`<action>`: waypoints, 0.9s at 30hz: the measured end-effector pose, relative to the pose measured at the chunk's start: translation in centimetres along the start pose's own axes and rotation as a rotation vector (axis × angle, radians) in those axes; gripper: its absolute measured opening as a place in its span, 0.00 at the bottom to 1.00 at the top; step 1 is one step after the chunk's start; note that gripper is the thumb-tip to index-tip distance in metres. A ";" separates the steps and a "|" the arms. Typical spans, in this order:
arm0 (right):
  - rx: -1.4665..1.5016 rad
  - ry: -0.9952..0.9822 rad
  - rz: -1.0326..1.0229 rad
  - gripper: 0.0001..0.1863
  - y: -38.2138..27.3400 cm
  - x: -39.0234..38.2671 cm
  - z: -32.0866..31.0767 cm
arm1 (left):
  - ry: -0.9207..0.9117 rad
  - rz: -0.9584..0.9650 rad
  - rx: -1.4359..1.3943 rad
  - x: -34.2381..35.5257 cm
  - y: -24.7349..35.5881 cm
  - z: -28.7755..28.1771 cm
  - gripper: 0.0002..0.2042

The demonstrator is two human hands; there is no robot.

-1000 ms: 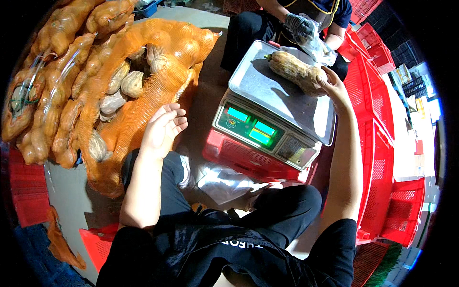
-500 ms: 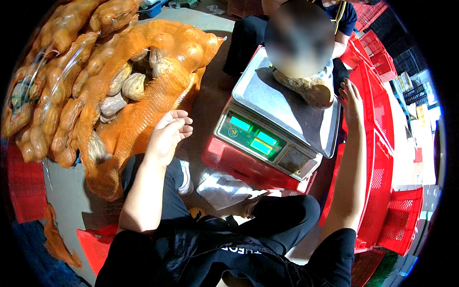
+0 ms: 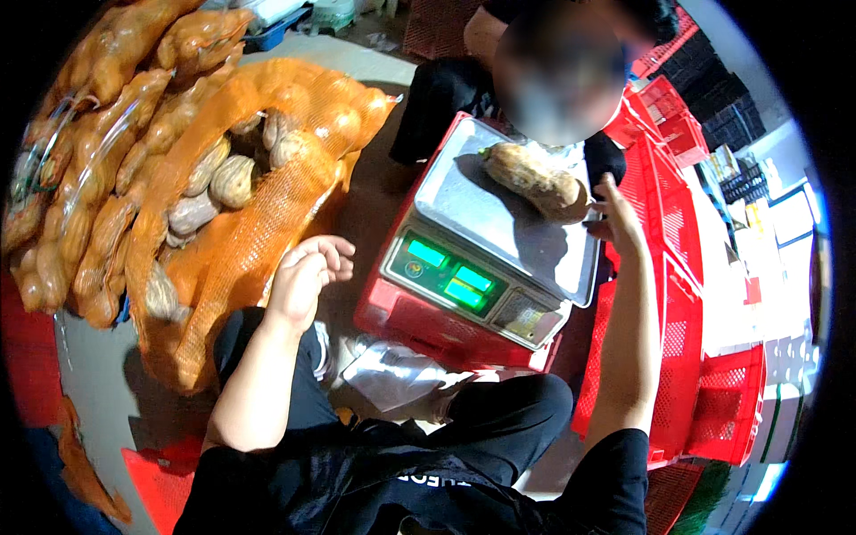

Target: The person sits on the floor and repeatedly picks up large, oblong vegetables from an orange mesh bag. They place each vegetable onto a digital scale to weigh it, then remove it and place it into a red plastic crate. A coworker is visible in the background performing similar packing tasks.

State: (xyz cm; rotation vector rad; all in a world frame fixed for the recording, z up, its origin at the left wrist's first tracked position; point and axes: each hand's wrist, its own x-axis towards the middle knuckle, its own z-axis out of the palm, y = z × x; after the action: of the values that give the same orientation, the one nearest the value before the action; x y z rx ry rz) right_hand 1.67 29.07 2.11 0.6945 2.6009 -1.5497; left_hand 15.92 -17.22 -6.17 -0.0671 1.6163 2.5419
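A long tan squash (image 3: 533, 181), like a butternut pumpkin, lies on the metal pan (image 3: 459, 201) of a digital scale (image 3: 443, 275) with green lit displays. My right hand (image 3: 618, 217) is beside the squash's thick near end, fingers apart and holding nothing; whether a fingertip touches it I cannot tell. My left hand (image 3: 303, 275) hovers left of the scale with loosely bent fingers and nothing in it. Next to it, an orange mesh sack (image 3: 259, 223) gapes, showing several ribbed squashes (image 3: 234, 181) inside.
A red crate (image 3: 401, 323) is under the scale. Several full mesh sacks (image 3: 98, 187) are piled at the left. More red crates (image 3: 664, 348) stand along the right. Clear plastic bags (image 3: 392, 374) lie by my legs. Another person (image 3: 486, 40) is across the scale.
My right hand has come inward to the squash's end. The squash, partly covered before, now shows whole on the pan as the other person leans over. The view has shifted slightly.
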 end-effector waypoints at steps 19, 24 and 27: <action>0.388 -0.114 -0.335 0.44 5.7 -7.4 5.8 | -0.191 -0.352 0.551 17.6 0.2 17.1 0.26; 1.225 -0.411 -0.084 0.24 4.0 -8.9 3.4 | -0.239 -0.004 0.023 15.3 -0.4 17.1 0.14; 1.585 -0.254 0.026 0.10 4.3 -8.0 4.6 | -0.214 0.185 -0.025 13.1 -0.6 18.3 0.21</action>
State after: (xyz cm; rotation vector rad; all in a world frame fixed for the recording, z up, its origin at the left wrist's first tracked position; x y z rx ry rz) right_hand 9.68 24.09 -1.77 0.3920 0.7214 -3.1265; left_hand 3.64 0.65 -0.34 0.3553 1.5736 2.5951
